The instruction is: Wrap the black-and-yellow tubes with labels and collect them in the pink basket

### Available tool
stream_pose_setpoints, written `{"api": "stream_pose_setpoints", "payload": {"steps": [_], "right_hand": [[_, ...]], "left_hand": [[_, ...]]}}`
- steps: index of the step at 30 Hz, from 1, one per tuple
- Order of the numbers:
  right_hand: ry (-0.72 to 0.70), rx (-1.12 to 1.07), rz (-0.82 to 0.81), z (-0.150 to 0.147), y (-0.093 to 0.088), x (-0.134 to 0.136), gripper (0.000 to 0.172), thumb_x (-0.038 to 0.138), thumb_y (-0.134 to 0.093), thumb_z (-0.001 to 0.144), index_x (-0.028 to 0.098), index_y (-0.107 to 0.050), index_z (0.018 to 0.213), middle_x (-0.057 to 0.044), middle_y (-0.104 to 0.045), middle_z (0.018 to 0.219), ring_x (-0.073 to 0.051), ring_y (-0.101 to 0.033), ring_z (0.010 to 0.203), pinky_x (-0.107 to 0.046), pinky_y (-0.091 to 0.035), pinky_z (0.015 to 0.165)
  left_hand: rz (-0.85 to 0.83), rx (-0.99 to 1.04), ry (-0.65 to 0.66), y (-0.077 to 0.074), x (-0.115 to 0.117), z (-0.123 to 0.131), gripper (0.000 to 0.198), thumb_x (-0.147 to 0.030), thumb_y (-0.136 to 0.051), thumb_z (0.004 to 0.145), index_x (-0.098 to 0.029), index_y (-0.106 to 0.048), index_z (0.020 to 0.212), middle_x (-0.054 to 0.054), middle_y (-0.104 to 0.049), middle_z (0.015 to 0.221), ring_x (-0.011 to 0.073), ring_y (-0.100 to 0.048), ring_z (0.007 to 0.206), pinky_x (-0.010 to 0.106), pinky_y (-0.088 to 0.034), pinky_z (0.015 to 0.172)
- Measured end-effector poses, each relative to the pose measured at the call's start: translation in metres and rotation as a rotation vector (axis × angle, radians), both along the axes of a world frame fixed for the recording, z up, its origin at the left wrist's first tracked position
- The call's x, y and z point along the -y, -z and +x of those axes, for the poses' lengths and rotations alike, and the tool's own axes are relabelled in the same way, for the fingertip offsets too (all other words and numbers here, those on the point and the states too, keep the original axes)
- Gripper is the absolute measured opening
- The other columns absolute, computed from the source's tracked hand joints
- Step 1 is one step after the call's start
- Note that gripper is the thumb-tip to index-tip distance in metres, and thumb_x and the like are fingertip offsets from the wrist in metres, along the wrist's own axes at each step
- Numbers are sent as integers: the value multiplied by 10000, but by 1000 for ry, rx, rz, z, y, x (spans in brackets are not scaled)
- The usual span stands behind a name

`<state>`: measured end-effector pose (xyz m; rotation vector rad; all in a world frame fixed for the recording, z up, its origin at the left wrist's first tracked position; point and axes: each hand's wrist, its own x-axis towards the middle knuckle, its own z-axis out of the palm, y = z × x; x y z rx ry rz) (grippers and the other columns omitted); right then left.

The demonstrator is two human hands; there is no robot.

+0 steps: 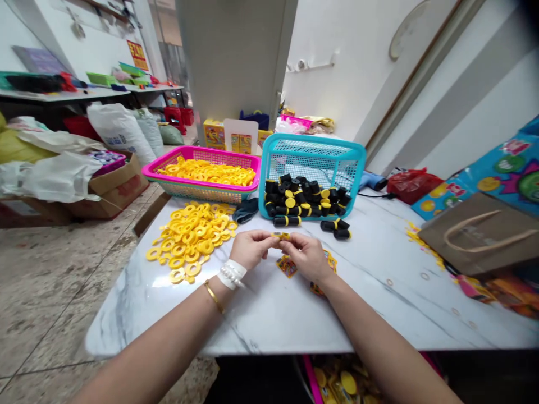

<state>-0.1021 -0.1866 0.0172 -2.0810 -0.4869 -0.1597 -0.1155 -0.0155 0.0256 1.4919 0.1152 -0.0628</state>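
Note:
My left hand (251, 248) and my right hand (309, 255) meet near the middle of the table. Between their pinched fingertips is a small yellow-and-dark piece (280, 235), mostly covered, so its kind is unclear. Small printed colourful cards (287, 266) lie under and beside my right hand, partly hidden by it. Left of my left hand spreads a loose pile of flat yellow rings (191, 235) with small tabs. Beyond my hands, black cylinders with yellow bands or ends (301, 196) fill the front of a tipped turquoise basket (357, 163); several more lie just outside it.
A pink basket (147, 168) of yellow pieces stands at the back left, a dark cloth (245, 210) near its corner. On the right are a brown paper bag (471, 241) and a red plastic bag (415, 185). Below the table's front edge sits a pink-rimmed container (311, 379) with yellow items.

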Motion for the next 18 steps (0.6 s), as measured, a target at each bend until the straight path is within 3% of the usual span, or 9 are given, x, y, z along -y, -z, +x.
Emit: {"api": "stream_pose_setpoints", "payload": {"steps": [3,5,8,11,18], "right_hand": [[163,214,-98,19,-10,32,199,316,-579,886,201,-739,860,-53,-741,854,-207,-637,807,-327,-482,744],[402,402,-303,35,-11,61,200,227,-578,859,189,-751,953,-96,-738,1015,-261,-605,975,-400,-445,877],[570,355,-705,55,-2,97,326,99,-526,825,182,-751,1047,-121,-715,1103,-318,-521,1056,-465,-382,882],[565,292,-923,65,11,108,292,116,-532,843,187,-762,1008,-129,-706,1022,-317,-471,1034,-468,-337,851],[503,353,-975,68,20,107,278,138,-534,826,214,-735,1002,-116,-703,1031,-327,-465,1081,-498,-318,934]], "left_hand": [[-82,-95,-4,0,-3,2,241,-347,-778,716,-129,-682,752,-31,-539,463,55,-411,359,178,-195,363],[-128,-146,7,-2,-4,3,216,-302,-771,729,-116,-689,803,-1,-612,554,43,-416,355,179,-162,350],[-193,-207,53,-5,-5,3,215,-228,-762,740,-98,-720,906,63,-710,764,24,-432,374,178,-148,347],[-261,-265,56,-7,-6,4,143,-174,-751,753,-83,-724,860,81,-720,782,15,-424,388,167,-157,353],[-420,-328,71,-3,-14,12,45,-118,-714,785,-80,-715,809,76,-715,770,-4,-399,395,130,-192,340]]}}
